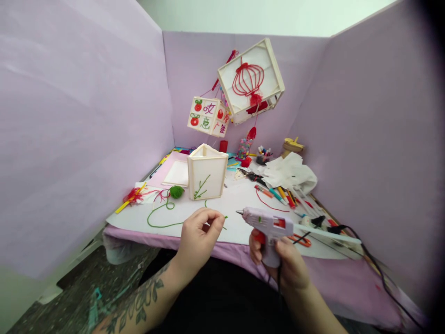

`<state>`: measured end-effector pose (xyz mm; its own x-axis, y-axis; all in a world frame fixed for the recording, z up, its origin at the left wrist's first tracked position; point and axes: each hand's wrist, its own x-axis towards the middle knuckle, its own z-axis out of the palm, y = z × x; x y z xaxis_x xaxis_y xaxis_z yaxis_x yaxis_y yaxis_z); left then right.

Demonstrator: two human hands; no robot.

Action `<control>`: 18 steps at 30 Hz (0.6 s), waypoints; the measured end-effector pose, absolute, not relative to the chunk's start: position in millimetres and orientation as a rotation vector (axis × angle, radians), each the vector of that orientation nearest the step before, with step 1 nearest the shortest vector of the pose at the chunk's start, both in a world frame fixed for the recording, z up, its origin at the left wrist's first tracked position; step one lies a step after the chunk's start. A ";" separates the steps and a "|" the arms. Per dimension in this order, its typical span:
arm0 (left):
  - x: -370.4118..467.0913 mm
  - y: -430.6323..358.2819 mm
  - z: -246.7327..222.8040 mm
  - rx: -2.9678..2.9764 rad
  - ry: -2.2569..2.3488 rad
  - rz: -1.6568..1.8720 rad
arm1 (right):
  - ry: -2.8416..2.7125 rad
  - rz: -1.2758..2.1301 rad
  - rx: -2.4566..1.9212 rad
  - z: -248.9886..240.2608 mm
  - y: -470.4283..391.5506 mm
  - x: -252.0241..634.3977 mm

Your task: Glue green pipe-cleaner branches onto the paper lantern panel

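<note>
Two hands: both gripping.
Right hand (pixel 283 264): wrapped around the glue gun (pixel 269 226) handle.
Glue gun: long axis level, nozzle pointing left.
Left hand (pixel 200 236): pinching a short green yarn piece (pixel 224 218), just left of the nozzle.
Lantern box (pixel 206 172): upright on table (pixel 236 204), beyond both hands.

Single head view, looking forward and down over table (pixel 222 204), close; edges warped, right corner perhaps vignetted.
</note>
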<state>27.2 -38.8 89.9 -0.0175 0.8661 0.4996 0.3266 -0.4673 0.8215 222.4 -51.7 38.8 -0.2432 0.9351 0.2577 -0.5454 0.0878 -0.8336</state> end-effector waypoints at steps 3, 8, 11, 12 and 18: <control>26.2 -41.3 90.9 1.859 1.232 1.521 | -1.118 1.507 -0.552 34.9 -52.7 221.0; 25.4 -44.2 90.7 1.970 1.242 1.518 | -1.159 1.418 -0.592 31.6 -52.3 219.2; 25.1 -44.9 90.0 2.018 1.242 1.517 | -1.229 1.365 -0.652 29.7 -52.6 220.9; 25.0 -45.0 89.9 2.029 1.239 1.520 | -1.251 1.357 -0.675 28.8 -52.8 221.7; 23.5 -43.6 89.3 1.988 1.247 1.501 | -1.284 1.285 -0.750 26.2 -50.9 223.7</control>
<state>23.5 -43.6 89.3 0.0493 0.8069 0.5887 0.4314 -0.5488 0.7160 223.7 -50.9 26.2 -0.1827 0.9488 0.2578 -0.2585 0.2067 -0.9436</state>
